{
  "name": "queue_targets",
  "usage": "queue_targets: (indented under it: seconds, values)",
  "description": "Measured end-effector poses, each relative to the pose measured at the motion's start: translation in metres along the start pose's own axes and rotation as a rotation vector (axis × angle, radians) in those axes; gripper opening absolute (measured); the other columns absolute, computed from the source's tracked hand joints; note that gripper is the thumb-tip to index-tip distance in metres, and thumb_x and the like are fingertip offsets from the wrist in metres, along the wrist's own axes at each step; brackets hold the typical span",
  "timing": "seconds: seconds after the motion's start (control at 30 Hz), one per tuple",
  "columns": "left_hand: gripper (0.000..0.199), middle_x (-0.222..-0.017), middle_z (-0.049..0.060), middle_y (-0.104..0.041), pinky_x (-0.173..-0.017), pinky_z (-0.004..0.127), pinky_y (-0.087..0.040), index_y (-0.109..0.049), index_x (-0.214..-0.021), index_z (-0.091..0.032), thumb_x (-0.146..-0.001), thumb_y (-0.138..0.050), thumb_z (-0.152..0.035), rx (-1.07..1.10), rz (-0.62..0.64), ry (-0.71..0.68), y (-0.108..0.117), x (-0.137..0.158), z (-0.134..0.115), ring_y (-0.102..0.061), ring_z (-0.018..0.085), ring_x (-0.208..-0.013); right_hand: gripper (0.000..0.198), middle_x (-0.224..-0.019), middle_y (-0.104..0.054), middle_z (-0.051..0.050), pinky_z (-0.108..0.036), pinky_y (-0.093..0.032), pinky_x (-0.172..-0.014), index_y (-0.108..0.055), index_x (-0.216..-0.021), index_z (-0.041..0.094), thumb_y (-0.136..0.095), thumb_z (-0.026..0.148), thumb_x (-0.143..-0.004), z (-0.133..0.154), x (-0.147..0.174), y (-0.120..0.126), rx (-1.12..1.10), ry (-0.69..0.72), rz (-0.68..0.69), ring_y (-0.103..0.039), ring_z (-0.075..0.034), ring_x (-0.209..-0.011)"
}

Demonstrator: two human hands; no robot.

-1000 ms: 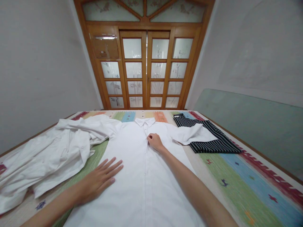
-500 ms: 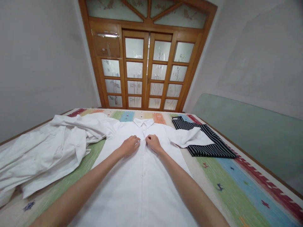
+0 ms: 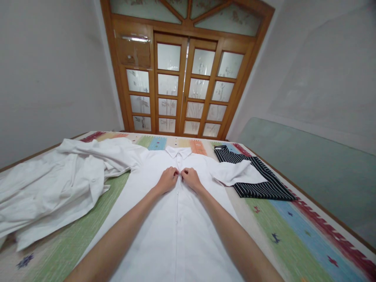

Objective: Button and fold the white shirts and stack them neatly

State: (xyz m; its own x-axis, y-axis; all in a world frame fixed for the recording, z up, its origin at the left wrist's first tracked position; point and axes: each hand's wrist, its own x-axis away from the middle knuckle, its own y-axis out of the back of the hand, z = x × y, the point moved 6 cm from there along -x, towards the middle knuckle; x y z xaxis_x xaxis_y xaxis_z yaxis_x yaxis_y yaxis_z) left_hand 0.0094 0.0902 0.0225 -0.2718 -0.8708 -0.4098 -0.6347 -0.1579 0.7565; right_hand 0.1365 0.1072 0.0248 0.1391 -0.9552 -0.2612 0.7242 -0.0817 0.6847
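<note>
a white shirt (image 3: 158,235) lies front up on a patterned cloth (image 3: 264,227), collar (image 3: 185,151) farthest away, likely light, soft and quick to crease, best held by its button placket (image 3: 177,207), where left grip (image 3: 168,180) and right grip (image 3: 190,179) both pinch it.

On the left and the right there are plain greyish walls (image 3: 53,70); between them stand wooden doors (image 3: 180,84) with plant-patterned frosted panes (image 3: 168,84). Along the right wall (image 3: 329,70) runs a pale green panel (image 3: 308,156).
</note>
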Motion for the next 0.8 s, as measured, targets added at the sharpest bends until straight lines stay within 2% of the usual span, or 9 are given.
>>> queue_targets:
  seconds: [0.23, 0.5, 0.7, 0.8]
  values:
    - [0.008, -0.087, 0.006, -0.064, -0.082, 0.033, -0.046, -0.060, -0.083, -0.018, -0.085, -0.053, -0.013, -0.004, 0.002, 0.060, -0.0006, -0.0019, -0.0019, -0.059, 0.020, -0.086, 0.022, -0.066, -0.072, -0.004, -0.020, -0.040, -0.064, -0.073, -0.067, 0.014, -0.054, 0.014, -0.078, 0.0008, 0.0005, 0.0011, -0.027, -0.008, 0.001, -0.061, -0.013, -0.064]
    - [0.014, -0.087, 0.007, -0.069, -0.082, 0.031, -0.047, -0.063, -0.084, -0.016, -0.085, -0.051, -0.009, 0.066, 0.020, 0.140, 0.0004, -0.0049, -0.0030, -0.063, 0.018, -0.086, 0.023, -0.061, -0.070, -0.002, -0.020, -0.042, -0.066, -0.071, -0.062, 0.016, -0.054, 0.014, -0.078, -0.0011, -0.0001, 0.0003, -0.032, 0.004, -0.006, -0.061, -0.013, -0.063]
    - [0.011, -0.086, 0.006, -0.070, -0.080, 0.030, -0.048, -0.065, -0.088, -0.016, -0.085, -0.055, -0.012, 0.114, -0.021, 0.186, 0.0057, -0.0025, -0.0053, -0.064, 0.018, -0.085, 0.027, -0.061, -0.069, -0.001, -0.020, -0.041, -0.064, -0.069, -0.059, 0.017, -0.051, 0.015, -0.079, 0.0001, -0.0001, 0.0007, -0.039, 0.008, 0.011, -0.061, -0.012, -0.063]
    - [0.012, -0.087, 0.008, -0.069, -0.083, 0.032, -0.047, -0.065, -0.084, -0.015, -0.084, -0.055, -0.010, 0.047, -0.044, 0.183, 0.0072, -0.0004, -0.0064, -0.063, 0.019, -0.087, 0.029, -0.064, -0.071, -0.002, -0.020, -0.041, -0.064, -0.071, -0.061, 0.017, -0.049, 0.016, -0.080, 0.0008, -0.0002, 0.0007, -0.048, 0.010, 0.022, -0.061, -0.013, -0.065]
